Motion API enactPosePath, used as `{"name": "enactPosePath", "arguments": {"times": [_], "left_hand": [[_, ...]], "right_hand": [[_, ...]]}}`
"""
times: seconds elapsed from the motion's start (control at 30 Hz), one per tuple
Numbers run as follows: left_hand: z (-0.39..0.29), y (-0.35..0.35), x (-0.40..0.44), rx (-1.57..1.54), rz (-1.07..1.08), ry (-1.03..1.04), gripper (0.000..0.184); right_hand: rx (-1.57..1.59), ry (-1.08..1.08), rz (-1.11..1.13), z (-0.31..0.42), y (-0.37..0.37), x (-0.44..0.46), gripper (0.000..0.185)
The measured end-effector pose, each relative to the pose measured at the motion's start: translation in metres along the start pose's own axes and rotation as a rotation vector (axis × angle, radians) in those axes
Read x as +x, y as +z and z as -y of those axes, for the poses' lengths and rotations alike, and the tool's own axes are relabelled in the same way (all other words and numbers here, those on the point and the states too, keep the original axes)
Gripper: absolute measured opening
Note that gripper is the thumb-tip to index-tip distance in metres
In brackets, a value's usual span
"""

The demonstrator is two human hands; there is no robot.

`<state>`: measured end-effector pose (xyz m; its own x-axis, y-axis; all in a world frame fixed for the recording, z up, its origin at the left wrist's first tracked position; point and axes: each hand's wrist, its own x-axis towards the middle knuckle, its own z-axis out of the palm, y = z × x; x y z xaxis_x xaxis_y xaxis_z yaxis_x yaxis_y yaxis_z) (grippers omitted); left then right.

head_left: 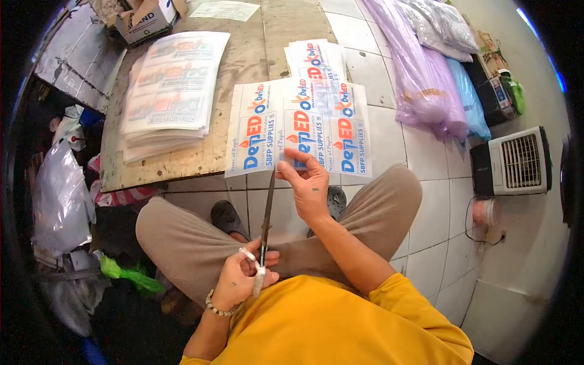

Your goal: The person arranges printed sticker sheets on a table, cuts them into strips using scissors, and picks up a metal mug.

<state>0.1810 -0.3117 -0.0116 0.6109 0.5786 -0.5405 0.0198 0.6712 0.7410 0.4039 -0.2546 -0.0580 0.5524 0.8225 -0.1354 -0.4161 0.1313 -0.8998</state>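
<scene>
The left hand (242, 277), on the near side, has its thumb and fingers closed around the white-wrapped handles of a pair of scissors (267, 216), whose long, dark blades point away to the far side. Their tips reach the near edge of a printed sheet (255, 128), between its left and middle labels. The right hand (307, 182) pinches that near edge just right of the blades, thumb and forefinger together on the sheet. The sheet (its lettering reads "DepED" and "SBFP SUPPLIES" in blue and red) spans the near right corner of a worn wooden table (182, 176), partly out past the edge. Farther off, another printed sheet (298, 56) lies partly beneath it. To the left on the table sits a stack of printed sheets (173, 85), with a cardboard box (146, 23) beyond. On the right, purple plastic rolls (420, 73) lie on the tiled floor (429, 201), and an air cooler (517, 161) stands nearer.
</scene>
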Motion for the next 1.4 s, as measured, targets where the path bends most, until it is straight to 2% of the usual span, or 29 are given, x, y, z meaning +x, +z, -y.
{"name": "enactPosePath", "arguments": {"times": [0.1,0.23,0.57,1.17,1.4], "left_hand": [[-0.011,0.007,0.007,0.084,-0.019,-0.039,0.085],[-0.004,0.017,0.016,0.173,-0.057,0.063,0.085],[-0.004,0.032,0.041,0.155,-0.114,0.134,0.084],[-0.003,0.028,0.038,0.184,-0.111,0.099,0.076],[-0.003,0.029,0.037,0.156,-0.107,0.095,0.079]], "right_hand": [[-0.029,-0.021,0.006,-0.001,-0.001,0.000,0.031],[-0.086,-0.038,0.004,-0.001,-0.003,-0.001,0.029],[-0.062,-0.056,0.018,0.000,0.001,-0.006,0.027],[-0.075,-0.057,0.018,-0.008,-0.004,-0.008,0.028],[-0.058,-0.043,0.020,-0.008,-0.004,-0.009,0.028]]}}
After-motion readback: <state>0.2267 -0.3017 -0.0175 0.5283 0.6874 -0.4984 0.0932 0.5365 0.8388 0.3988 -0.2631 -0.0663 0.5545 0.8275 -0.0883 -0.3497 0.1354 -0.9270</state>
